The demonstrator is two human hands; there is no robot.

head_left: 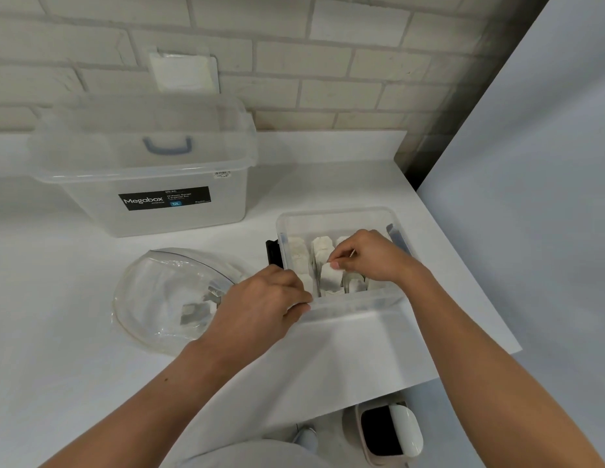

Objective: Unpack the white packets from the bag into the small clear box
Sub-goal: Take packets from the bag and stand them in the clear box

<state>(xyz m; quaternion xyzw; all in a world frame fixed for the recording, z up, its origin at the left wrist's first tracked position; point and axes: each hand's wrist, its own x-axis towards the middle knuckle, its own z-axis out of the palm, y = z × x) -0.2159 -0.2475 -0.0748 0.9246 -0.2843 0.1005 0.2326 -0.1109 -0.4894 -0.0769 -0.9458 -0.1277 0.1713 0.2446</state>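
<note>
The small clear box (331, 216) sits on the white counter, right of centre, with several white packets standing in rows inside. My right hand (373, 256) is over the box, its fingertips pinched on one upright white packet (329, 278) near the front. My left hand (260, 298) rests at the box's front left corner, fingers curled against its rim; whether it holds anything is hidden. The clear plastic bag (166, 295) lies flat to the left of the box, with a few packets showing inside near my left wrist.
A large clear Megabox storage box (145, 170) stands at the back left against the brick wall. A black clip (273, 253) sticks out at the small box's left side. The counter edge runs diagonally on the right; a bin (388, 434) stands on the floor below.
</note>
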